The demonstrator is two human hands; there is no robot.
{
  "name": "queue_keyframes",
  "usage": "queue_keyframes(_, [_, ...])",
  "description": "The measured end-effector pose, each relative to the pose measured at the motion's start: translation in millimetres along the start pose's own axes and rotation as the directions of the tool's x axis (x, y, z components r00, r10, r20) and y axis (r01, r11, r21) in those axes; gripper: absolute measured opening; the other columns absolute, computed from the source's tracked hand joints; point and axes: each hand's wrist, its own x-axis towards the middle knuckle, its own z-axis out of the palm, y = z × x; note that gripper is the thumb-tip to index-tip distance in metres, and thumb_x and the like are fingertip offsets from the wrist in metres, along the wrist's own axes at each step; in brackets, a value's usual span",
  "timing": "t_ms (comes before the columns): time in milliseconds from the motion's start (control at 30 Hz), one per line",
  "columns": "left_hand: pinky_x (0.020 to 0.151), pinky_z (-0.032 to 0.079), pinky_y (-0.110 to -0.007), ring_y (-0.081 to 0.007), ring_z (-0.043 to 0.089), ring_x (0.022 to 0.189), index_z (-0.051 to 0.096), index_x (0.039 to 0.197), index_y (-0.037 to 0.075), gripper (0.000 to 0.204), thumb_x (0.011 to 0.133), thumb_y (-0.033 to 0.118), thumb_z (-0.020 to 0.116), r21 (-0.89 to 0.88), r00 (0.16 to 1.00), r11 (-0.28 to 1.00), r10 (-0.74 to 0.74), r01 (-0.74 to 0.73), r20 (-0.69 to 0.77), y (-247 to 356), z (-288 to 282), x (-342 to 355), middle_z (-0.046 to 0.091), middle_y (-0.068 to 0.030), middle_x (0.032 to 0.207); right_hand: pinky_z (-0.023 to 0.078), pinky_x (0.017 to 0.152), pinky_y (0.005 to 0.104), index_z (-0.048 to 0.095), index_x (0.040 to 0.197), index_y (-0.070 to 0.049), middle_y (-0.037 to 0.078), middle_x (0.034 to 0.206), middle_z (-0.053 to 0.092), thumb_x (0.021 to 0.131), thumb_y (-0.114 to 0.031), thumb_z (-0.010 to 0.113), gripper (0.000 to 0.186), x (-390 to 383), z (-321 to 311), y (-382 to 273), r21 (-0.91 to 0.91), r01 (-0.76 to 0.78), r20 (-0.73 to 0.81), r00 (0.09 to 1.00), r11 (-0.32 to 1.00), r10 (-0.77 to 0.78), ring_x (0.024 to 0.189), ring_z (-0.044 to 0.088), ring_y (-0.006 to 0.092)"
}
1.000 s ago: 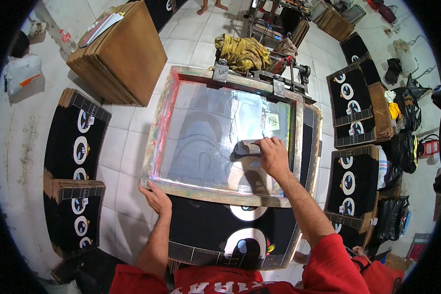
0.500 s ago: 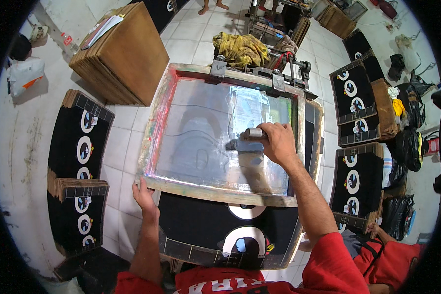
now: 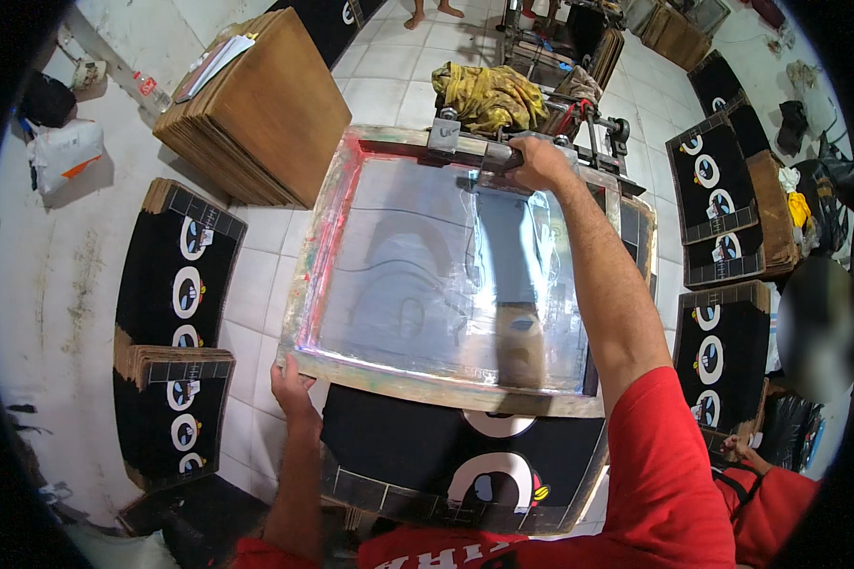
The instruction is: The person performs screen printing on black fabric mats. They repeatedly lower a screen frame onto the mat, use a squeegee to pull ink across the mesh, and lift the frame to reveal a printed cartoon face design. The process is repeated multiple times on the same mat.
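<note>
Fingers of right hand (image 3: 539, 161) clamp squeegee (image 3: 499, 158); left hand (image 3: 289, 387) grips screen frame (image 3: 417, 379).

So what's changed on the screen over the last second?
The right hand has pushed the squeegee from the near-middle of the mesh up to the far edge of the screen frame, keeping its grip on it. The left hand has stayed on the frame's near left corner. The black printed sheet under the frame has not moved.

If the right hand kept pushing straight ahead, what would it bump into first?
Likely the metal clamp and hinge hardware at the far edge of the screen frame; the right hand is already at that edge. The yellow cloth lies just beyond, though depth is unclear.
</note>
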Motion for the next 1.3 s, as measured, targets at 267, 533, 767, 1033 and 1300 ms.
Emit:
queue_keyframes(267, [0.086, 0.047, -0.037, -0.0191, 0.062, 0.102, 0.053, 0.135, 0.006, 0.041, 0.105, 0.035, 0.055, 0.005, 1.0, 1.0, 0.002, -0.002, 0.031, -3, -4, -1, 0.065, -0.0088, 0.12, 0.051, 0.088, 0.0432, 0.071, 0.114, -0.01, 0.011, 0.104, 0.071, 0.072, 0.012, 0.067, 0.047, -185, 4, -91, 0.271, -0.068, -0.454, 0.871, 0.96, 0.19, 0.102, 0.064, 0.035])
queue_keyframes(533, [0.069, 0.046, -0.031, -0.0119, 0.057, 0.076, 0.058, 0.12, 0.007, 0.032, 0.104, 0.036, 0.056, -0.139, 0.976, 0.99, 0.013, 0.018, 0.219, 97, -9, -31, 0.063, -0.0013, 0.091, 0.046, 0.106, 0.0477, 0.072, 0.113, -0.004, 0.014, 0.12, 0.072, 0.062, 0.003, 0.055, 0.055, -343, -67, -201, 0.316, -0.022, -0.691, 0.68, 0.949, 0.246, 0.12, 0.062, 0.0391])
queue_keyframes(767, [0.086, 0.045, -0.031, -0.0159, 0.064, 0.099, 0.051, 0.141, 0.003, 0.047, 0.107, 0.036, 0.054, -0.414, 0.719, 0.786, 0.603, -0.46, 0.346, 190, -8, -24, 0.07, -0.0063, 0.105, 0.053, 0.092, 0.0434, 0.068, 0.12, -0.006, 0.016, 0.11, 0.07, 0.084, 0.002, 0.067, 0.037, -244, -209, -185, 0.084, 0.039, -0.876, 0.479, 0.996, 0.055, 0.105, 0.066, 0.0364])
queue_keyframes(1033, [0.068, 0.052, -0.04, -0.02, 0.065, 0.073, 0.069, 0.08, 0.004, 0.034, 0.101, 0.02, 0.047, 0.907, 0.904, 0.274, -0.199, -0.321, 0.379, -185, -185, 95, 0.068, -0.0103, 0.073, 0.057, 0.08, 0.0416, 0.069, 0.125, -0.019, 0.009, 0.103, 0.076, 0.088, -0.023, 0.08, 0.039, -166, -303, -161, 0.058, -0.143, -0.837, 0.532, 0.988, 0.127, 0.092, 0.074, 0.0269])
queue_keyframes(1300, [0.069, 0.049, -0.051, -0.0442, 0.067, 0.075, 0.073, 0.092, -0.001, 0.036, 0.099, 0.032, 0.061, 0.781, 0.886, 0.613, -0.291, -0.117, 0.36, -375, -317, -135, 0.067, -0.0259, 0.076, 0.053, 0.087, 0.0383, 0.07, 0.126, -0.01, 0.014, 0.109, 0.076, 0.089, -0.04, 0.077, 0.048, -117, -366, -104, -0.167, -0.338, -0.753, 0.651, 0.926, 0.102, 0.096, 0.071, 0.0252])
